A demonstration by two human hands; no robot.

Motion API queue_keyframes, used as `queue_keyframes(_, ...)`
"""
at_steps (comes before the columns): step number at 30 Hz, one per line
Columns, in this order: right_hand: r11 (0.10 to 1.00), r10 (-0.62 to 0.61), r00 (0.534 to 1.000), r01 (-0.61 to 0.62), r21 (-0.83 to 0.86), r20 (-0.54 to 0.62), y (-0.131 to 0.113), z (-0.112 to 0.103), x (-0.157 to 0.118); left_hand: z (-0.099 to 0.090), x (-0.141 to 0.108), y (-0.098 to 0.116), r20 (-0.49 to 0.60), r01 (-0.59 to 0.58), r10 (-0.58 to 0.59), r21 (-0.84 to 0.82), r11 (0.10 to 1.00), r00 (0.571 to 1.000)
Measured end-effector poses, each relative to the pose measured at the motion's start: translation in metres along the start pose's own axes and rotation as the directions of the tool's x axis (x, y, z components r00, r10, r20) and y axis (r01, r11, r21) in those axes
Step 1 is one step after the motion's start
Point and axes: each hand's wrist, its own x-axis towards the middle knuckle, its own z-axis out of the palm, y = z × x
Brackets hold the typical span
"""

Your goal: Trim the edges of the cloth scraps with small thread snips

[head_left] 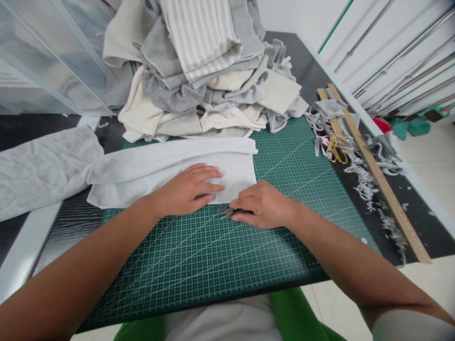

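A pale grey strip of fabric (234, 166) lies across the green cutting mat (213, 255), its far long edge folded over. My left hand (188, 189) rests flat on it with fingers spread toward the right. Close to the fabric's near right corner, my right hand (265, 204) is closed around a small pair of thread snips (227, 212). The metal blades point left, beside the fabric's near edge; whether they touch it I cannot tell. My right palm and fingers hide most of the snips' handle.
Behind the strip rises a pile of folded grey, cream and striped cloth (204, 42). More grey fabric (46, 166) extends left. On the right lie gold-handled scissors (336, 150), a long wooden ruler (387, 184) and fabric scraps (364, 184). Clear plastic bins (53, 57) stand back left.
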Motion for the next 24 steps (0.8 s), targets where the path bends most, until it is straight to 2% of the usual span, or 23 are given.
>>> queue_keyframes(5,0.997,0.068,0.995,-0.065,0.045,-0.079,0.003,-0.001,-0.001,0.000,0.000,0.000,-0.006,-0.005,0.005,0.004,1.000,1.000)
queue_keyframes(10,0.992,0.106,0.994,-0.107,-0.071,-0.022,0.009,-0.003,-0.003,0.000,0.000,0.001,-0.004,0.007,-0.007,0.001,1.000,1.000)
queue_keyframes(16,0.978,0.080,0.997,-0.080,-0.191,-0.008,0.011,0.000,-0.001,0.000,0.000,0.000,-0.019,-0.003,0.003,0.003,1.000,1.000)
queue_keyframes(24,0.970,0.027,0.999,-0.031,-0.242,-0.019,0.005,0.004,0.001,0.000,0.000,0.001,-0.008,0.000,0.000,0.002,1.000,1.000)
